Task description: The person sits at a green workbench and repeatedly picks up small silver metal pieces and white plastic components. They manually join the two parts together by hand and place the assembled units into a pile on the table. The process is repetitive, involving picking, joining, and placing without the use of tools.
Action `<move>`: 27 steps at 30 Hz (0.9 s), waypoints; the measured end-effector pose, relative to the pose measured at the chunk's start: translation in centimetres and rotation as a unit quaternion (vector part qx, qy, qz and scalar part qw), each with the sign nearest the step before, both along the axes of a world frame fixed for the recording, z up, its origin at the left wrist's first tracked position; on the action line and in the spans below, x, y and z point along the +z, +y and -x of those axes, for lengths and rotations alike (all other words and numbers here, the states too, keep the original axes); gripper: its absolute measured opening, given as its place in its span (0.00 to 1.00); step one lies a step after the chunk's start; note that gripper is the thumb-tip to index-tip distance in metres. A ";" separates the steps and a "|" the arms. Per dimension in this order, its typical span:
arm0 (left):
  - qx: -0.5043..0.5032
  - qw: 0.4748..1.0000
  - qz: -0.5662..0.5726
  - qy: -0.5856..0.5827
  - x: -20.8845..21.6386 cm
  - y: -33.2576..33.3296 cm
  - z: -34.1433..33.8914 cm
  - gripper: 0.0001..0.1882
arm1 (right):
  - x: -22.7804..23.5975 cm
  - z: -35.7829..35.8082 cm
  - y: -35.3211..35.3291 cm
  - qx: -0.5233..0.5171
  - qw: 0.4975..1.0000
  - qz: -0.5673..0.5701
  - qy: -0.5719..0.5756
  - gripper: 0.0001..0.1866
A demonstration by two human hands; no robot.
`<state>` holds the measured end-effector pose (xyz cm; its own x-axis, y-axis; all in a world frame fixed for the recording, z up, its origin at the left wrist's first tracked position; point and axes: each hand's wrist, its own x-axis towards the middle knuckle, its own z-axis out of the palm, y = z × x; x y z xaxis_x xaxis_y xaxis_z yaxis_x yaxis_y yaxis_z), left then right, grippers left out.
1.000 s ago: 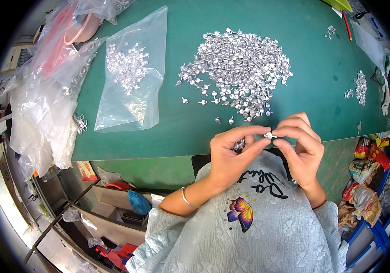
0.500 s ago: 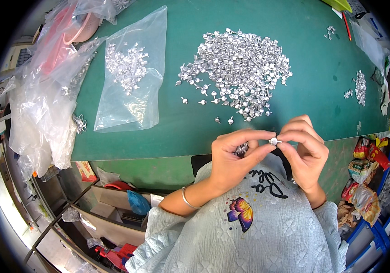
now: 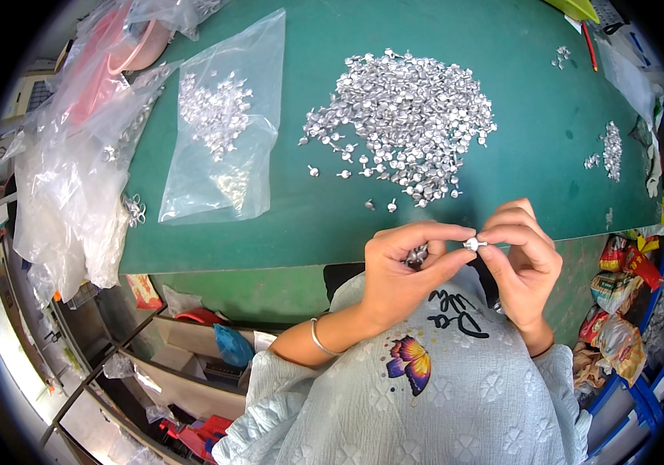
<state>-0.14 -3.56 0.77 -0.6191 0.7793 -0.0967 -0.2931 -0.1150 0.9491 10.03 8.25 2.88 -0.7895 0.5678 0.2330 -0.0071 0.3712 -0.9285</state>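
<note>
A small silvery metal piece with a round head and a short stem [image 3: 472,244] is pinched between the fingertips of both hands, just past the table's near edge. My left hand [image 3: 405,267] grips it with thumb and forefinger, and several similar pieces [image 3: 415,256] sit in its curled palm. The thumb and forefinger of my right hand [image 3: 524,260] close on the piece's other side. Beyond the hands, a large heap of such metal pieces [image 3: 413,116] lies on the green table [image 3: 308,232], with a few strays at its near side.
Left of the heap lies a clear plastic bag [image 3: 258,147] with metal pieces in it. Crumpled plastic bags [image 3: 60,194] and a pink basket [image 3: 142,54] fill the left side. Smaller clusters [image 3: 612,151] of pieces lie at the right. Below are shelves [image 3: 184,387] on the left.
Both hands have shifted very slightly to the right with the pinched piece, which looks turned a little. The heap and the bags stay as they were.
</note>
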 end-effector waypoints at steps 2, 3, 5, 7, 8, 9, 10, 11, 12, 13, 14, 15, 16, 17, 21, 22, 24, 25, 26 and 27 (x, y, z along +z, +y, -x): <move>-0.003 1.000 0.010 0.008 0.2 0.3 0.0 0.13 | 0.1 0.0 0.2 0.002 1.000 -0.004 -0.003 0.08; -0.005 1.000 0.021 0.013 0.1 0.3 0.1 0.13 | -0.1 0.1 0.3 0.003 1.000 -0.006 -0.005 0.08; -0.011 0.999 0.038 0.026 -0.5 0.3 -0.1 0.14 | -0.5 -0.2 0.7 -0.003 0.998 -0.047 -0.031 0.07; 0.015 0.998 0.066 -0.008 -0.8 0.6 -0.2 0.14 | -1.3 -0.7 2.0 -0.037 0.990 -0.108 -0.078 0.05; 0.028 0.996 0.082 -0.025 -0.7 0.6 -0.2 0.14 | -2.3 -1.2 3.2 -0.089 0.986 -0.107 -0.094 0.03; 0.036 0.996 0.084 -0.023 -0.7 0.5 -0.1 0.14 | -3.6 -1.9 4.9 -0.164 0.978 -0.069 -0.111 0.02; 0.033 0.995 0.094 -0.012 -0.8 0.5 0.0 0.14 | -5.5 -3.3 7.2 -0.241 0.960 -0.074 -0.119 0.02; 0.035 0.994 0.105 -0.001 -1.0 0.2 0.2 0.13 | -6.8 -4.5 9.5 -0.305 0.934 -0.131 -0.130 0.02; 0.038 0.992 0.117 0.009 -1.2 -0.1 0.4 0.13 | -7.8 -6.1 12.0 -0.344 0.906 -0.196 -0.153 0.03; 0.034 0.992 0.123 0.011 -1.7 -0.5 0.7 0.12 | -8.8 -7.8 14.0 -0.396 0.890 -0.166 -0.152 0.03; 0.040 0.991 0.124 0.013 -1.9 -0.6 0.9 0.12 | -9.5 -9.2 16.0 -0.415 0.868 -0.236 -0.137 0.03; 0.046 0.991 0.126 0.015 -2.1 -0.7 1.0 0.12 | -9.3 -9.9 17.3 -0.440 0.835 -0.291 -0.158 0.03; 0.052 0.990 0.130 0.018 -2.4 -0.8 1.0 0.11 | -9.2 -10.2 18.4 -0.430 0.828 -0.327 -0.155 0.03; 0.054 0.991 0.125 0.014 -2.6 -0.8 1.0 0.11 | -9.6 -10.7 19.7 -0.426 0.816 -0.357 -0.161 0.04; 0.062 0.990 0.123 0.010 -2.9 -0.8 1.1 0.10 | -12.3 -13.9 23.6 -0.415 0.810 -0.366 -0.192 0.06; 0.068 0.989 0.131 0.011 -2.9 -0.9 1.0 0.09 | -12.2 -13.7 23.1 -0.437 0.778 -0.375 -0.252 0.07; 0.073 0.988 0.138 -0.005 -3.1 -1.1 1.0 0.09 | -11.5 -12.9 21.6 -0.451 0.738 -0.394 -0.310 0.08; 0.074 0.987 0.141 -0.013 -3.3 -1.2 1.1 0.08 | -10.7 -12.0 20.6 -0.447 0.736 -0.403 -0.311 0.08; 0.071 0.987 0.142 -0.014 -3.5 -1.3 1.0 0.08 | -9.8 -10.5 19.2 -0.442 0.733 -0.412 -0.312 0.09; 0.067 0.987 0.143 -0.014 -3.6 -1.3 1.0 0.08 | -8.9 -9.3 17.8 -0.438 0.730 -0.421 -0.314 0.09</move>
<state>-1.14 -4.84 -2.85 -0.7081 0.6295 -0.3199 -0.3209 0.1167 0.9399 19.32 26.08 -6.01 -0.3115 0.7833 0.5380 0.9038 0.4191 -0.0868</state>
